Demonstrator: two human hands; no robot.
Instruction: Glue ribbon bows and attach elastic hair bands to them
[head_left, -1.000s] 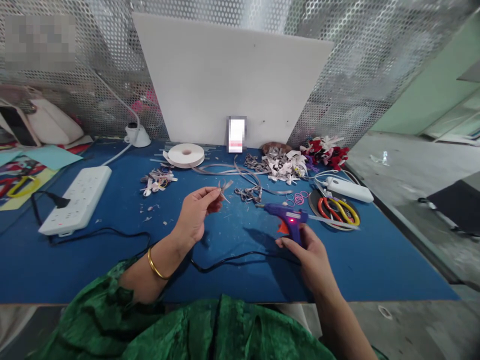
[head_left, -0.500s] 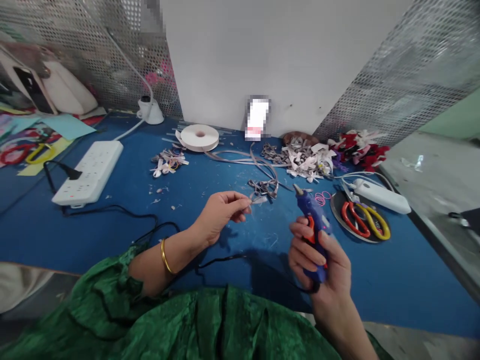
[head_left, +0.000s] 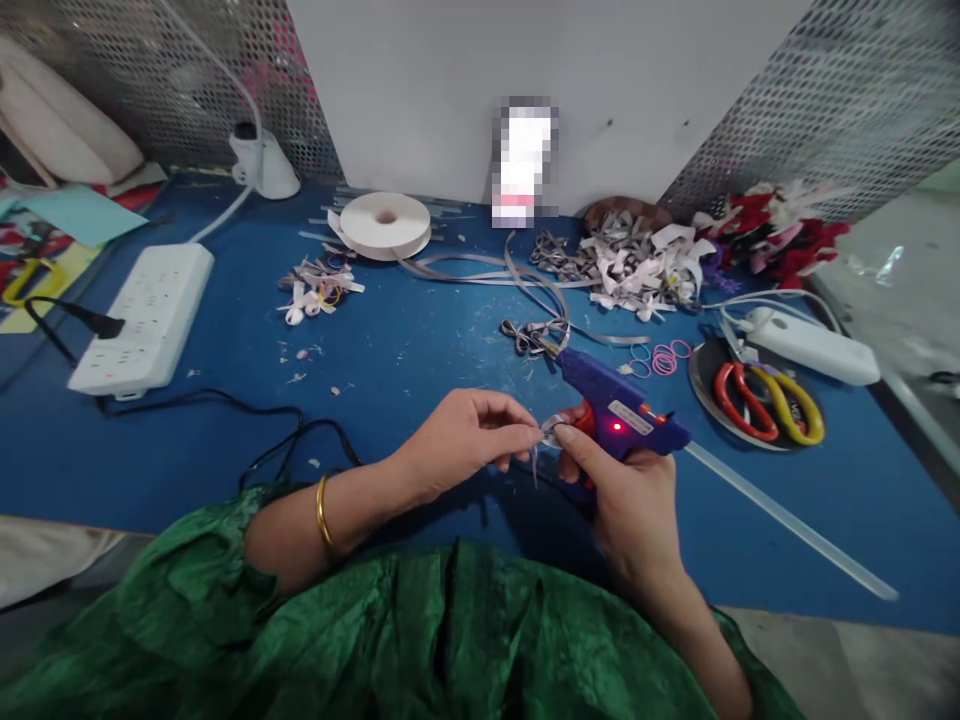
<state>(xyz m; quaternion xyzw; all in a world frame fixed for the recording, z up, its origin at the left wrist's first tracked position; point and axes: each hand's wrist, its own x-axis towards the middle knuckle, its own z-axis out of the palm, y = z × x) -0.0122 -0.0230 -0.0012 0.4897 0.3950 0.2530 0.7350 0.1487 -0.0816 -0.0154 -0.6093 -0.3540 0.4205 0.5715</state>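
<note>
A blue glue gun (head_left: 600, 395) with a lit red light is in my right hand (head_left: 626, 490), its nozzle pointing up and left. From its back end sticks a long clear glue stick (head_left: 795, 520). Between thumb and fingertips my left hand (head_left: 480, 445) pinches a small grey ribbon piece (head_left: 551, 432). My right thumb and forefinger meet the same ribbon from the other side while the hand keeps the gun. Just beyond the nozzle lies a small heap of dark grey ribbon loops (head_left: 525, 338).
Behind are a ribbon spool (head_left: 385, 222), a pile of ribbon bows (head_left: 645, 260) and a propped phone (head_left: 523, 165). At right, scissors (head_left: 787, 400) lie on a round disc near pink elastic bands (head_left: 669, 358). A power strip (head_left: 142, 320) with cables sits at left.
The glue gun has turned from upright to slanting leftward, and my right hand has come over to meet my left at the ribbon. My view has tipped downward.
</note>
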